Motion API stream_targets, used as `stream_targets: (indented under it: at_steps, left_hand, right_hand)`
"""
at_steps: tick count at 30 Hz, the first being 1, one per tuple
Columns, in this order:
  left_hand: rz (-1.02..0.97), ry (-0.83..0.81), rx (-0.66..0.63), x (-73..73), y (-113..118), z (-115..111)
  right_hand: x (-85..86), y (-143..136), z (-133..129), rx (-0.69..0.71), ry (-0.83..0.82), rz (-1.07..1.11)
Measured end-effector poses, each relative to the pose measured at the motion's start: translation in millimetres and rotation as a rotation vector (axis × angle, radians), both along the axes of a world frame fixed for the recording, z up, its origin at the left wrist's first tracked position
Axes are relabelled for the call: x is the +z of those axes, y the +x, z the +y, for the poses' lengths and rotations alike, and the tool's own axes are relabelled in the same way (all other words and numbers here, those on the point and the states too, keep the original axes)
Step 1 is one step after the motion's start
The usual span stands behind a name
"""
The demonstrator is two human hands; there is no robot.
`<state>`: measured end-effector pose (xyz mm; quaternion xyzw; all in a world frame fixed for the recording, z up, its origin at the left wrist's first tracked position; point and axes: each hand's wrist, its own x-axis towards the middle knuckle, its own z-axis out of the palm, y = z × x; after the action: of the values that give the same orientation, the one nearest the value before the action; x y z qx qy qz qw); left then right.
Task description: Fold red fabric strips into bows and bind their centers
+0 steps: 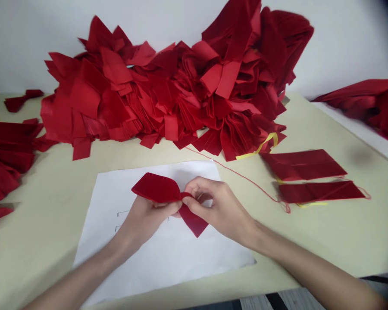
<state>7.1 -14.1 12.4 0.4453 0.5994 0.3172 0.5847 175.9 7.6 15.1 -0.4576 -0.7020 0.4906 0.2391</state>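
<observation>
A red fabric piece (158, 188) is held above a white paper sheet (181, 254), gathered narrow at its middle, with one wide end to the upper left and a pointed end hanging to the lower right. My left hand (151, 215) pinches it from below, just left of the narrow part. With thumb and fingers, my right hand (210, 198) grips the narrow part from the right side. Both hands nearly touch at the fingertips. Part of the fabric is hidden behind my fingers. Faint drawn lines show on the paper.
A large heap of red fabric pieces (116, 99) stands at the back against the wall. More red fabric (3, 159) lies at left. Two flat red strips (320, 191) with yellow ribbon and thin red string (242, 175) lie at right.
</observation>
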Motion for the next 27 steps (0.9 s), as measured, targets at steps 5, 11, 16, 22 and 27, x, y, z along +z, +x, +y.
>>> stream_targets:
  at_steps: [5,11,16,22,27]
  left_hand:
    - [-0.258,0.031,-0.056,6.6,-7,7]
    - [-0.289,-0.024,0.205,3.4,-17,15]
    - [-0.179,-0.031,0.173,5.3,-30,22]
    - [-0.084,-0.05,0.042,1.4,-41,29]
    - [0.034,-0.029,-0.02,4.5,-40,28]
  right_hand:
    - [-1.2,3,5,0.075,-0.049,0.007]
    - [0.7,8,15,0.089,-0.251,0.069]
    - [7.2,16,27,0.05,-0.489,0.196]
    - [14.1,22,35,0.091,-0.434,0.04]
    - [14.4,24,37,0.139,-0.313,-0.074]
